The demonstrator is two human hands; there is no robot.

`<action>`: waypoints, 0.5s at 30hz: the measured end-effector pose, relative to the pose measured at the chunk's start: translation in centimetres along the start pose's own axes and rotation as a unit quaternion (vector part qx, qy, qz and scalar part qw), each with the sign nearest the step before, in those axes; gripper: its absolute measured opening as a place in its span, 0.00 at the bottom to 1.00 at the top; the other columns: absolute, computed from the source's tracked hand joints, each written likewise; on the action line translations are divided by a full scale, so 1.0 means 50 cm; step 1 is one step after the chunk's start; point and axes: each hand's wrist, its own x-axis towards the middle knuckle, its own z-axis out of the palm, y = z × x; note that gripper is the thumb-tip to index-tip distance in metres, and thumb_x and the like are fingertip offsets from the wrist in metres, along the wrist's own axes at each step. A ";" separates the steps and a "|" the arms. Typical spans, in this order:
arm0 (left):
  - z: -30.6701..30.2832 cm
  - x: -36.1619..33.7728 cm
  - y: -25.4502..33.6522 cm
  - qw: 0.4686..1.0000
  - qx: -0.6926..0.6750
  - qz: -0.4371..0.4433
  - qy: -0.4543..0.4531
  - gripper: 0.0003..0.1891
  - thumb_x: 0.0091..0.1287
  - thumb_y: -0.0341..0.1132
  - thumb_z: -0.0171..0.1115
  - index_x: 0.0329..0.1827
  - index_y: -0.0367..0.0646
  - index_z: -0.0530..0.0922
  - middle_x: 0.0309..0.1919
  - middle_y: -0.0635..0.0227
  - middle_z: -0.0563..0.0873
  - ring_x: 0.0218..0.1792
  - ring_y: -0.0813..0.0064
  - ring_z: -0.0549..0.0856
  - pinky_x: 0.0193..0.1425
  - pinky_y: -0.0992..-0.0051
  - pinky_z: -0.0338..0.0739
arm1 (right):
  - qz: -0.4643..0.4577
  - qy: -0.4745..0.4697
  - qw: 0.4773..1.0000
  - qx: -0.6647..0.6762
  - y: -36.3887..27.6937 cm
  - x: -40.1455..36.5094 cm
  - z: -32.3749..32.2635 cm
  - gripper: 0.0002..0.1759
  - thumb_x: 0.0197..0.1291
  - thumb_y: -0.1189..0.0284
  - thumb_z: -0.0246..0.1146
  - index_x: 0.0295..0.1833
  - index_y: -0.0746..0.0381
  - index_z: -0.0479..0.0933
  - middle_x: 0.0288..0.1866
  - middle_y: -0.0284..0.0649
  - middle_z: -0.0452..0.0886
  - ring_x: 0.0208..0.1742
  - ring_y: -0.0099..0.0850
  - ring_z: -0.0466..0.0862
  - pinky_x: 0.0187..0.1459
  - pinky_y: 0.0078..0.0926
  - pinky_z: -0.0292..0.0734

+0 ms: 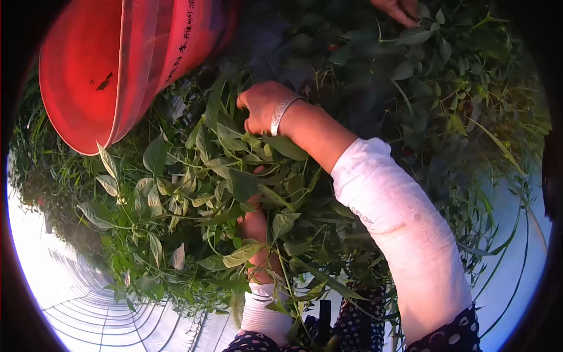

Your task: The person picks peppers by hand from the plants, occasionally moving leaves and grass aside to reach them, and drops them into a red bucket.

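My right hand (265, 107), with a silver bracelet on its wrist, reaches over the top of a leafy green plant (234, 188). Its fingers are curled down at the leaves, and what they hold, if anything, is hidden. My left hand (258, 171) is mostly buried among the leaves below it; only bits of skin show, and its fingers cannot be made out. The left forearm (255, 232) runs up through the foliage. Both arms wear white sleeve covers (404, 205) over dark dotted cuffs.
A red bucket (79, 76) with printed lettering lies tilted at upper left, its mouth facing left, a few dark scraps inside. Another person's hand (400, 9) is in the plants at upper right. Dense foliage (469, 100) surrounds my arms. Pale sheeting with dark lines (105, 317) shows at lower left.
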 end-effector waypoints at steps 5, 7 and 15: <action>0.034 0.026 0.053 0.974 -0.137 -0.143 0.114 0.16 0.67 0.33 0.49 0.53 0.32 0.75 0.47 0.54 0.81 0.45 0.64 0.82 0.49 0.69 0.78 | 0.062 0.279 0.772 0.567 0.057 -0.187 -0.080 0.08 0.52 0.69 0.62 0.34 0.63 0.78 0.24 0.34 0.77 0.24 0.22 0.76 0.29 0.21 0.71; 0.085 0.019 0.087 0.980 -0.082 -0.136 0.122 0.15 0.67 0.33 0.52 0.51 0.33 0.76 0.46 0.55 0.82 0.42 0.64 0.83 0.47 0.69 0.79 | 0.106 0.272 0.706 0.645 0.125 -0.313 -0.092 0.05 0.54 0.73 0.59 0.31 0.63 0.77 0.24 0.31 0.76 0.23 0.18 0.74 0.28 0.17 0.68; 0.129 0.023 0.130 0.976 -0.101 -0.118 0.152 0.17 0.68 0.35 0.49 0.54 0.35 0.74 0.42 0.55 0.81 0.34 0.61 0.82 0.40 0.64 0.80 | 0.188 0.111 0.896 0.386 0.113 -0.569 0.129 0.13 0.50 0.81 0.60 0.44 0.65 0.77 0.36 0.36 0.82 0.38 0.25 0.81 0.42 0.22 0.74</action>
